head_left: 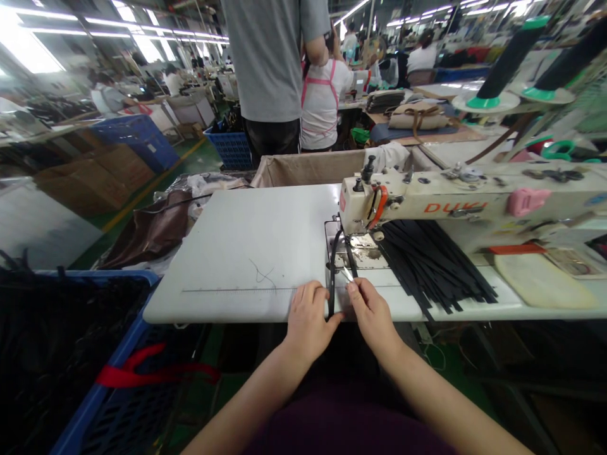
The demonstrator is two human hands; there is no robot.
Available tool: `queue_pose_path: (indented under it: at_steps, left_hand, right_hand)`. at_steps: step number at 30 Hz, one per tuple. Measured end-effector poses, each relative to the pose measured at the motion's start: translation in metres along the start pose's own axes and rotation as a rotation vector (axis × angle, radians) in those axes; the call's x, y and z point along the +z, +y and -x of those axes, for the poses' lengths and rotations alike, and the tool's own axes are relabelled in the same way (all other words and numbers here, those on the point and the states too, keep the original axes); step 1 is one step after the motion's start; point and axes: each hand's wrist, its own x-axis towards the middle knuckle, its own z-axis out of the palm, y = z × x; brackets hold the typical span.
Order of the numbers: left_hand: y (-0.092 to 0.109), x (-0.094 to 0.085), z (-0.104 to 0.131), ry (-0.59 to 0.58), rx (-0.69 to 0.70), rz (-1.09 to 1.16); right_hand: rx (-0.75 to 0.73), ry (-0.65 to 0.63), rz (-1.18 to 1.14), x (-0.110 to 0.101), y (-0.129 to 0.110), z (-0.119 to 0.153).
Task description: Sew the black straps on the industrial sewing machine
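A sewing machine [412,199] stands on the white table [237,253]. From beneath its needle area a narrow black strip [332,272] curves down to the table's front edge. My left hand [309,316] is closed round this strip near the edge. My right hand [372,313], just to the right, pinches a small pointed metal tool [348,273], its tip directed at the strips below the needle. A second black strip [351,258] runs from the machine down to the right fingers; whether they grip it too is unclear. Many flat black strips [439,265] lie under the machine arm.
Loose thread [260,272] lies on the table's left part. A blue crate [142,278] of black pieces stands at the left, with a red strap [137,373]. Beyond the table are a fabric-lined bin [308,169] and a standing person [270,63]. Thread cones [502,69] stand at right.
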Motion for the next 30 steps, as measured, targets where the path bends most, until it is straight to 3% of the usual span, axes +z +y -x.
queue_pose_path:
  at_steps: [4,10,12,14,18,24,30]
  left_hand:
    - [-0.004,-0.003,0.001,0.027,-0.012,0.134]
    - [-0.03,-0.032,0.009,0.176,-0.204,0.2]
    - [-0.038,-0.04,0.01,0.106,-0.326,0.323]
    - [-0.042,-0.044,0.009,-0.047,-0.465,0.57]
    - [-0.037,-0.048,0.007,-0.282,-0.635,1.074]
    - [-0.029,-0.048,0.007,-0.294,-0.699,1.232]
    - [-0.028,-0.048,0.008,-0.309,-0.704,1.295]
  right_hand:
    - [-0.007,-0.021,0.006,-0.005,0.003,0.004]
    - [-0.041,-0.059,0.032,-0.004,0.007,0.006]
    - [-0.068,-0.08,0.031,0.0,0.006,0.007]
    - [-0.1,-0.117,0.03,0.004,0.003,0.007]
    - [-0.143,-0.183,0.125,0.007,-0.007,0.008]
    - [-0.183,-0.219,0.36,0.003,-0.019,0.009]
    - [-0.232,-0.206,0.389,0.003,-0.019,0.013]
